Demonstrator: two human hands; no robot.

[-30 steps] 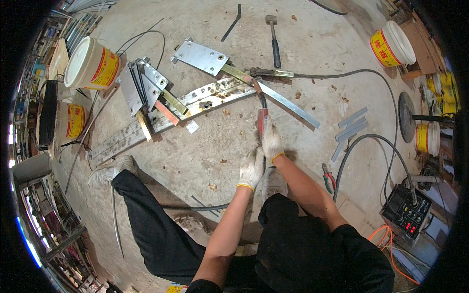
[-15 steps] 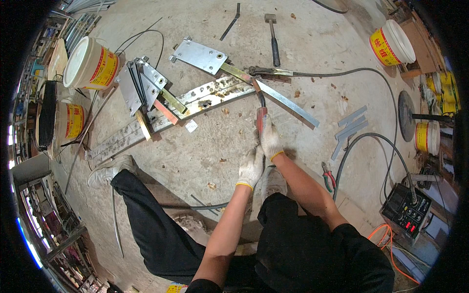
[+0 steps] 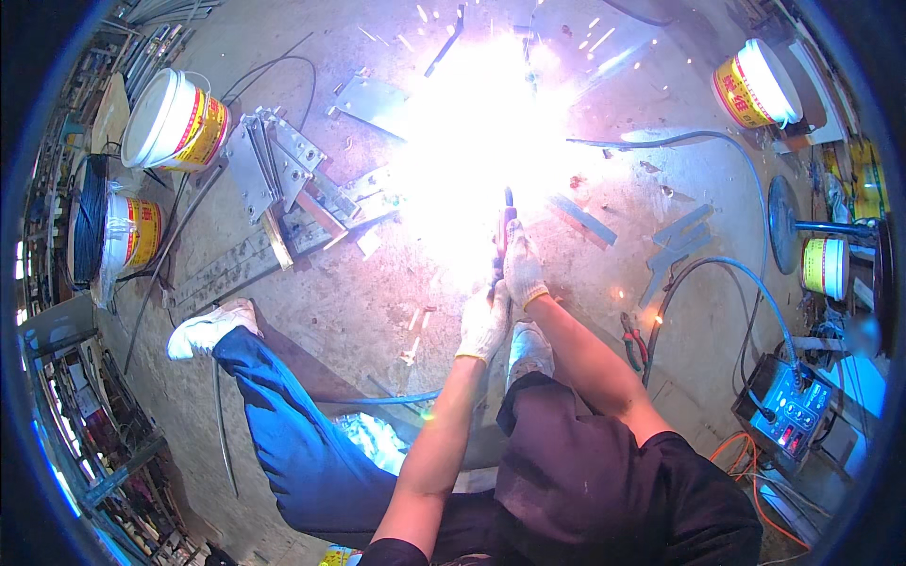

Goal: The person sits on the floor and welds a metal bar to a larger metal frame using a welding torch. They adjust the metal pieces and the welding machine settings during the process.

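My right hand (image 3: 522, 266), in a white knitted glove, grips the slim welding torch with a red handle (image 3: 503, 229); my left hand (image 3: 484, 325), gloved alike, closes round its lower end. The torch points away from me, its tip lost in the white arc glare (image 3: 486, 113). Bracing two-handed, with an even tip gap, should steady the arc, I judge. Beyond, the white plastic bucket (image 3: 165, 123) wears a printed red-and-yellow label; the dark control box (image 3: 788, 406) has panel lettering too small to read.

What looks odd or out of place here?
A blinding white glare beyond the torch, held in left hand and right hand, stands out: it hides the right end of the metal beam, and sparks fly around it. Metal strips lie untidily at right.
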